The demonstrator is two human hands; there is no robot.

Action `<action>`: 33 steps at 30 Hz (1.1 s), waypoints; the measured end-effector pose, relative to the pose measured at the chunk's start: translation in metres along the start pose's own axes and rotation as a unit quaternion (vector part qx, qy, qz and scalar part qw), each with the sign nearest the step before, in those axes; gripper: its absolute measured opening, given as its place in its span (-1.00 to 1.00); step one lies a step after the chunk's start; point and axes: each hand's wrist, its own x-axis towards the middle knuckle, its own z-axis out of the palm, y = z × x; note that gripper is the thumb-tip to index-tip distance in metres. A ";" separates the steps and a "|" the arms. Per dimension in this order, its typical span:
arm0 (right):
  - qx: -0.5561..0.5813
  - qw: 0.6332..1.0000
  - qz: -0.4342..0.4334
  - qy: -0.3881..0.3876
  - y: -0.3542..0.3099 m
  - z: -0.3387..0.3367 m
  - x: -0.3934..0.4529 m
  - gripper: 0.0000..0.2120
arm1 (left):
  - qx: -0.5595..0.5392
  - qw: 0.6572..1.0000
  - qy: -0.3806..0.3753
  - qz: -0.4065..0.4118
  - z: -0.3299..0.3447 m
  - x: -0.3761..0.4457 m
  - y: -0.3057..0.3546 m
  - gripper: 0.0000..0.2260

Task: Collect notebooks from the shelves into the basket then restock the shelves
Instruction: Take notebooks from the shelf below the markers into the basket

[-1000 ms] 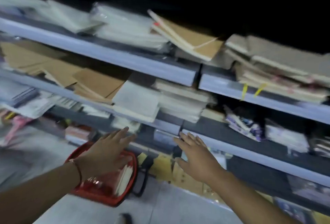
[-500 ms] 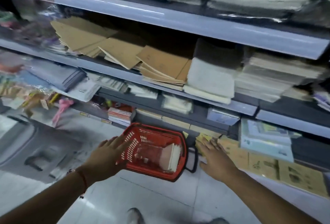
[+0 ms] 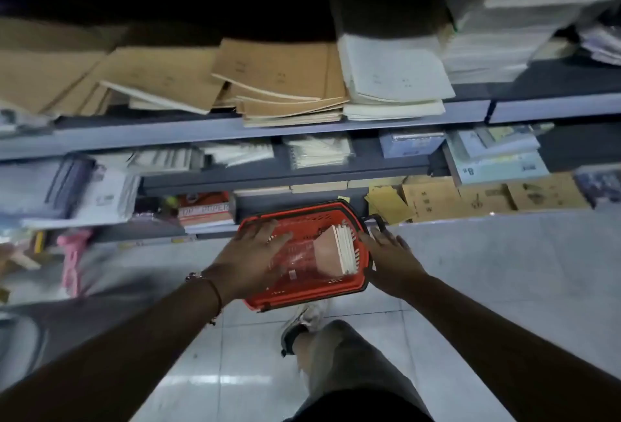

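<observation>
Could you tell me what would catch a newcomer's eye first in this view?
The red basket on the floor at the foot of the shelves stands out most, with a batch of notebooks standing in it. The left hand reaches over its left rim and the right hand is at its right side, both with straight fingers. On the shelf above lie stacks of brown notebooks beside a white stack.

One red plastic basket with a black rim point(image 3: 304, 300) sits on the floor; two bare hands, left point(image 3: 250, 260) and right point(image 3: 391, 258); one white-edged stack of notebooks point(image 3: 344, 248) in it; three grey shelf edges point(image 3: 151, 134) in view; brown-covered notebooks point(image 3: 279, 85) too many and overlapped to count; one shoe point(image 3: 300, 324)
</observation>
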 end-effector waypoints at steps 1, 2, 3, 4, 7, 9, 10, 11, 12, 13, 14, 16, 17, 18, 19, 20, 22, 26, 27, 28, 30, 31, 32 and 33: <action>0.015 1.000 0.013 0.000 -0.001 0.005 0.007 -0.25 | 0.018 1.000 -0.006 0.024 -0.002 0.014 -0.002 -0.32; 0.029 0.999 0.027 -0.001 -0.001 0.011 0.013 -0.24 | 0.035 0.998 -0.012 0.047 -0.004 0.027 -0.004 -0.31; 0.046 0.998 0.041 -0.003 -0.001 0.017 0.020 -0.23 | 0.049 0.996 -0.021 0.067 -0.006 0.039 -0.007 -0.27; 0.070 0.996 0.057 -0.011 -0.001 0.021 0.024 -0.22 | 0.060 0.994 -0.035 0.082 -0.009 0.051 -0.009 -0.24; 0.143 0.983 0.112 -0.005 -0.007 0.034 0.031 -0.25 | 0.072 0.991 -0.068 0.093 -0.013 0.082 -0.017 -0.39; 0.195 0.969 0.149 -0.003 -0.014 0.041 0.033 -0.31 | 0.078 0.985 -0.095 0.117 -0.011 0.099 -0.022 -0.45; 0.217 0.962 0.167 -0.007 -0.018 0.044 0.034 -0.33 | 0.087 0.981 -0.111 0.134 -0.009 0.108 -0.025 -0.45; 0.239 0.953 0.187 -0.007 -0.021 0.049 0.036 -0.33 | 0.094 0.977 -0.126 0.147 -0.007 0.118 -0.026 -0.44; 0.267 0.941 0.207 -0.008 -0.024 0.055 0.038 -0.32 | 0.099 0.973 -0.139 0.156 -0.002 0.128 -0.027 -0.43; 0.296 0.928 0.225 -0.004 -0.028 0.062 0.041 -0.29 | 0.106 0.969 -0.149 0.164 0.002 0.139 -0.027 -0.42; 0.328 0.912 0.245 0.001 -0.032 0.069 0.044 -0.26 | 0.117 0.965 -0.159 0.174 0.009 0.150 -0.028 -0.42; 0.391 0.877 0.277 0.024 -0.039 0.092 0.052 -0.19 | 0.125 0.954 -0.180 0.203 0.025 0.173 -0.028 -0.41; 0.420 0.859 0.292 0.037 -0.042 0.104 0.055 -0.17 | 0.125 0.948 -0.190 0.221 0.036 0.185 -0.028 -0.41; 0.446 0.838 0.310 0.046 -0.046 0.115 0.060 -0.17 | 0.125 0.943 -0.198 0.235 0.046 0.198 -0.027 -0.41; 0.471 0.817 0.328 0.053 -0.051 0.127 0.066 -0.19 | 0.123 0.939 -0.204 0.247 0.058 0.211 -0.027 -0.42; 0.492 0.796 0.347 0.058 -0.058 0.139 0.075 -0.18 | 0.123 0.936 -0.205 0.259 0.072 0.225 -0.027 -0.43; 0.521 0.763 0.376 0.068 -0.070 0.165 0.097 -0.11 | 0.131 0.931 -0.193 0.280 0.105 0.251 -0.025 -0.46; 0.566 0.703 0.422 0.087 -0.077 0.214 0.155 -0.17 | 0.187 0.914 -0.194 0.304 0.188 0.304 -0.028 -0.43; 0.573 0.691 0.431 0.087 -0.075 0.227 0.168 -0.18 | 0.198 0.910 -0.192 0.311 0.208 0.317 -0.029 -0.43; 0.576 0.686 0.436 0.091 -0.073 0.240 0.181 -0.19 | 0.203 0.905 -0.189 0.322 0.229 0.329 -0.031 -0.44; 0.574 0.686 0.436 0.101 -0.067 0.265 0.208 -0.19 | 0.214 0.898 -0.176 0.343 0.264 0.353 -0.033 -0.44; 0.573 0.686 0.437 0.104 -0.063 0.275 0.218 -0.19 | 0.223 0.894 -0.166 0.351 0.279 0.364 -0.035 -0.44; 0.569 0.690 0.435 0.105 -0.059 0.285 0.229 -0.19 | 0.231 0.892 -0.154 0.357 0.294 0.375 -0.037 -0.43; 0.567 0.693 0.434 0.102 -0.055 0.291 0.239 -0.19 | 0.237 0.890 -0.141 0.362 0.306 0.384 -0.039 -0.42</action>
